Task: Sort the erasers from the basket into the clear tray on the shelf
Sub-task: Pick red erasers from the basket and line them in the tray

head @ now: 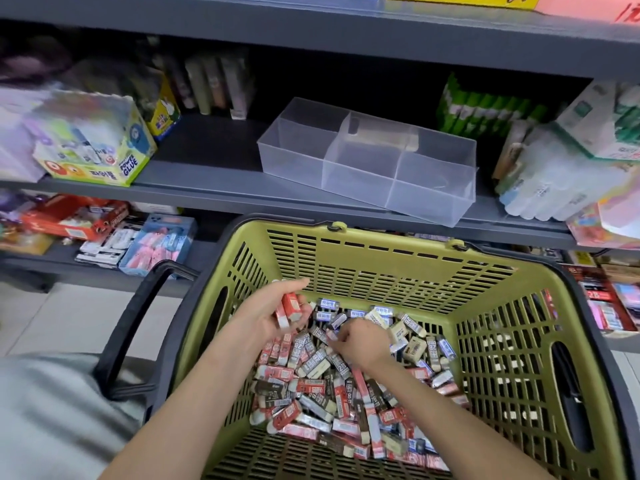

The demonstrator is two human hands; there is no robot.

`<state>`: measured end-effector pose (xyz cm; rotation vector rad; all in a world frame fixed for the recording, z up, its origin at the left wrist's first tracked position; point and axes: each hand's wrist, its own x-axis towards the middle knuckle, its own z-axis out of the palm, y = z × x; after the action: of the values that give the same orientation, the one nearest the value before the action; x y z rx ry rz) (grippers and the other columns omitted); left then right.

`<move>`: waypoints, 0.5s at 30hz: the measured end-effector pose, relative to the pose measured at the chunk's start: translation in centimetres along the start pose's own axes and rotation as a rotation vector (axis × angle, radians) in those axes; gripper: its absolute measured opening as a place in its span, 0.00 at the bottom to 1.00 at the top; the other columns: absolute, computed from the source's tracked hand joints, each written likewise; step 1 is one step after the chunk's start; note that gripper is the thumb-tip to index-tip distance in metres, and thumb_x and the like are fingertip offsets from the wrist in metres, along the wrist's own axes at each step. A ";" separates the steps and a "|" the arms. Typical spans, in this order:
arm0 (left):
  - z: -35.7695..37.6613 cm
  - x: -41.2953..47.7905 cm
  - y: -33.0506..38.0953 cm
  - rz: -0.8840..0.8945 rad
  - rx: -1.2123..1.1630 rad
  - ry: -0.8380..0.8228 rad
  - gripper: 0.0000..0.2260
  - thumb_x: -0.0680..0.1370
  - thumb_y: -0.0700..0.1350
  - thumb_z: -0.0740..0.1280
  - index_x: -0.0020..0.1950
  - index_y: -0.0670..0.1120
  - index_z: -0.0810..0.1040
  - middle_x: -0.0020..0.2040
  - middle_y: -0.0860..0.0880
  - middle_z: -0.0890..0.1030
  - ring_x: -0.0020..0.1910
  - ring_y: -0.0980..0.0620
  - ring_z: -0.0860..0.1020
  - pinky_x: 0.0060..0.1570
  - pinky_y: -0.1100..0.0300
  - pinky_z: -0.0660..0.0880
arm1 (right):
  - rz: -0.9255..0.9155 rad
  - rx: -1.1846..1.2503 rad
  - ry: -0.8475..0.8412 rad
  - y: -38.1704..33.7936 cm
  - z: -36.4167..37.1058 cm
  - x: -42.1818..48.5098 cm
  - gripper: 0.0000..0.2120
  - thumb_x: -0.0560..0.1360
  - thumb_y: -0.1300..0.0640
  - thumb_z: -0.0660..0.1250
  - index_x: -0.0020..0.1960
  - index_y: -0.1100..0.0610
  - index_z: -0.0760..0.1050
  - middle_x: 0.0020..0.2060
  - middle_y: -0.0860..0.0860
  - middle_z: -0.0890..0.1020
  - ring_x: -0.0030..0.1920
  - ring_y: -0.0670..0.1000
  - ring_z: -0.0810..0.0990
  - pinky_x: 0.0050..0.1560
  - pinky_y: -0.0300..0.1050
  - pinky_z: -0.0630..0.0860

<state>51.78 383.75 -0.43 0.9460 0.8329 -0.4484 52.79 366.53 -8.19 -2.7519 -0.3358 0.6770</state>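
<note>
Two hands (273, 315) (360, 344), erasers (311, 386), one basket (381, 271), one tray (433, 188)

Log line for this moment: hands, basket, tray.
left hand: holds red-and-white erasers | right hand: in eraser pile in green plastic basket, grip unclear | clear plastic divided tray: on grey shelf, no erasers visible

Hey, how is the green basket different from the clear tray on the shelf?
The basket is olive green with slatted walls; the clear tray has smooth see-through walls. The basket holds a heap of erasers; the tray is split into compartments with no erasers in them. The tray sits on the shelf; the basket is lower, in front of it. Both are open-topped.
</note>
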 end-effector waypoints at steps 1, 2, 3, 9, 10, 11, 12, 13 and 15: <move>-0.1 0.0 0.1 0.010 0.015 0.011 0.12 0.69 0.39 0.73 0.46 0.39 0.73 0.32 0.45 0.79 0.27 0.51 0.77 0.29 0.58 0.79 | 0.034 0.208 -0.007 0.1 -0.4 0.0 0.16 0.74 0.46 0.66 0.38 0.57 0.83 0.25 0.46 0.76 0.27 0.44 0.76 0.30 0.36 0.69; -0.2 0.0 0.0 0.027 0.047 0.027 0.10 0.71 0.39 0.72 0.47 0.39 0.74 0.33 0.44 0.80 0.28 0.50 0.79 0.32 0.55 0.81 | 0.081 0.509 -0.034 0.1 -1.0 -0.1 0.14 0.73 0.47 0.68 0.37 0.56 0.83 0.24 0.45 0.76 0.25 0.41 0.74 0.32 0.37 0.71; -0.3 0.1 -0.1 0.047 0.095 0.041 0.09 0.73 0.40 0.71 0.48 0.39 0.74 0.35 0.43 0.81 0.31 0.48 0.80 0.36 0.52 0.82 | 0.111 0.836 -0.103 -0.3 -2.0 -0.4 0.11 0.72 0.49 0.70 0.36 0.56 0.82 0.26 0.46 0.78 0.25 0.41 0.73 0.33 0.38 0.72; 0.4 -1.5 0.7 0.095 0.320 -0.023 0.20 0.69 0.46 0.74 0.55 0.40 0.74 0.47 0.39 0.83 0.41 0.43 0.82 0.45 0.46 0.81 | -0.157 1.200 -0.276 -4.1 -5.3 -1.1 0.08 0.70 0.63 0.72 0.49 0.62 0.78 0.32 0.53 0.83 0.29 0.47 0.79 0.30 0.36 0.76; 0.2 -1.8 1.1 0.119 0.315 -0.019 0.20 0.66 0.45 0.75 0.54 0.40 0.75 0.45 0.39 0.83 0.39 0.44 0.82 0.43 0.46 0.81 | -0.187 1.265 -0.259 -4.4 -5.5 -1.0 0.10 0.68 0.63 0.72 0.49 0.63 0.77 0.32 0.53 0.83 0.30 0.48 0.79 0.31 0.37 0.77; -0.1 -2.2 1.5 0.148 0.302 -0.006 0.20 0.65 0.43 0.76 0.53 0.40 0.75 0.44 0.40 0.83 0.38 0.44 0.83 0.40 0.48 0.82 | -0.189 1.370 -0.258 -4.5 -5.5 -0.9 0.11 0.67 0.63 0.73 0.49 0.63 0.77 0.33 0.54 0.83 0.31 0.49 0.80 0.32 0.38 0.78; -0.4 -2.7 2.0 0.182 0.287 0.015 0.19 0.66 0.42 0.76 0.53 0.40 0.75 0.43 0.41 0.83 0.36 0.46 0.83 0.36 0.51 0.81 | -0.170 1.471 -0.248 -4.6 -5.3 -0.7 0.10 0.68 0.61 0.72 0.47 0.63 0.77 0.34 0.55 0.83 0.33 0.51 0.81 0.33 0.39 0.79; -0.6 -3.2 2.4 0.220 0.267 0.036 0.18 0.67 0.41 0.76 0.53 0.40 0.75 0.42 0.42 0.83 0.35 0.47 0.83 0.34 0.54 0.81 | -0.133 1.495 -0.225 -4.6 -4.9 -0.5 0.07 0.70 0.60 0.71 0.46 0.62 0.78 0.36 0.54 0.83 0.35 0.52 0.81 0.34 0.39 0.79; -0.8 -4.4 3.1 0.313 0.205 0.005 0.18 0.66 0.42 0.75 0.52 0.41 0.76 0.40 0.43 0.82 0.34 0.48 0.83 0.33 0.55 0.80 | -0.066 1.083 -0.140 -5.0 -3.1 -0.2 0.06 0.75 0.56 0.67 0.44 0.58 0.80 0.39 0.50 0.84 0.39 0.55 0.82 0.38 0.42 0.80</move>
<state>50.77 385.95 4.43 1.2454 0.6361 -0.2622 53.37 370.45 -3.84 -1.6643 -0.0417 0.7362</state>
